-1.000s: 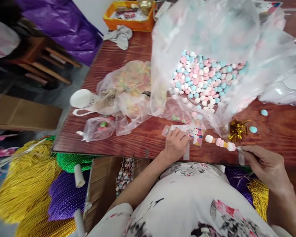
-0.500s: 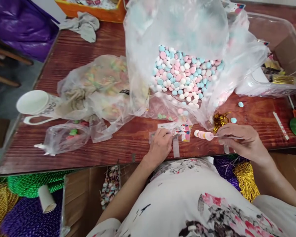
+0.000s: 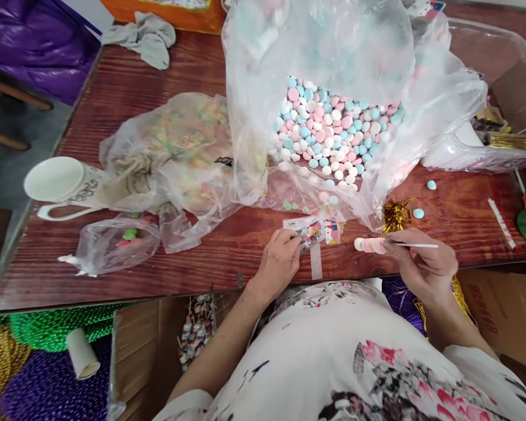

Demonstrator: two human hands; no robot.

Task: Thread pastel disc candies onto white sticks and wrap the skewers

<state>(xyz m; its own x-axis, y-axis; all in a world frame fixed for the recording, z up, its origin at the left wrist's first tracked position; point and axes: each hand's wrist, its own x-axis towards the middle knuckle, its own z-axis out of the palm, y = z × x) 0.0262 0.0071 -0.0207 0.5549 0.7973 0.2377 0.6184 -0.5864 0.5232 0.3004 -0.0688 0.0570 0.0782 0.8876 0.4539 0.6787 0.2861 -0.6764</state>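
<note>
In my right hand (image 3: 427,260), thumb and fingers pinch the white stick of a candy skewer (image 3: 370,245). White and pink round pieces are threaded on its left end, which points toward the middle of the table. My left hand (image 3: 278,257) lies on the table near the front edge, its fingers curled at small clear printed plastic bags (image 3: 313,232). Its fingertips press on the near side of these bags. A clear strip (image 3: 316,261) lies beside them. Gold twist ties (image 3: 397,215) lie just beyond my right hand, near two loose blue candies (image 3: 418,214).
A large open plastic bag of pink, blue and white candies (image 3: 333,134) fills the back middle. Left of it are a tied bag of colourful pieces (image 3: 179,146), a tipped white mug (image 3: 55,178) and a smaller bag (image 3: 118,245). A clear bin (image 3: 460,155) stands right.
My right hand has turned and moved slightly left and down, and the skewer has shifted a little to the right in view. My left hand stays by the printed bags with its fingers more curled.
</note>
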